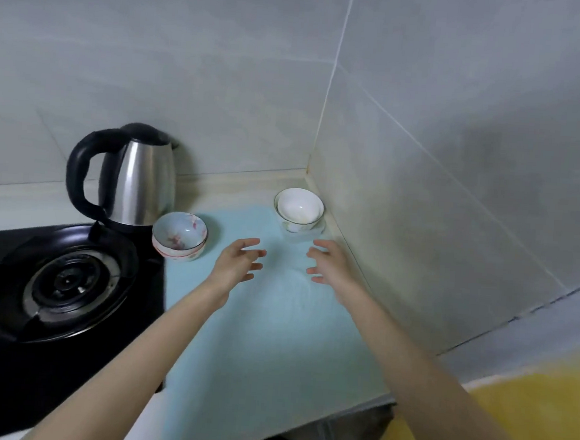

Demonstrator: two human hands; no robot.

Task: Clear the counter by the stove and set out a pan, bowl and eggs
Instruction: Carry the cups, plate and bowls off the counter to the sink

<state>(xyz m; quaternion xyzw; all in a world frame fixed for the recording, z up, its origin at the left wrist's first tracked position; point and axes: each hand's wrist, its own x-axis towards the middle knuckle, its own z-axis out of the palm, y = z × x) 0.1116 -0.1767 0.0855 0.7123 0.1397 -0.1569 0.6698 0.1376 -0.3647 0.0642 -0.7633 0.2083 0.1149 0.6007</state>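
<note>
Beside the stove a floral bowl stands, yet left hand and right hand hover spread, empty; pan, eggs unseen.

counter w/ blue mat | floral bowls nr kettle | white bowls in corner

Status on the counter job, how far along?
Early. Done: nothing clearly; no pan or eggs in view. In hand: left hand and right hand hover open above the blue mat, holding nothing. Left: the kettle and floral bowls beside the stove and the white bowls in the corner sit on the counter; pan and eggs to set out.
</note>
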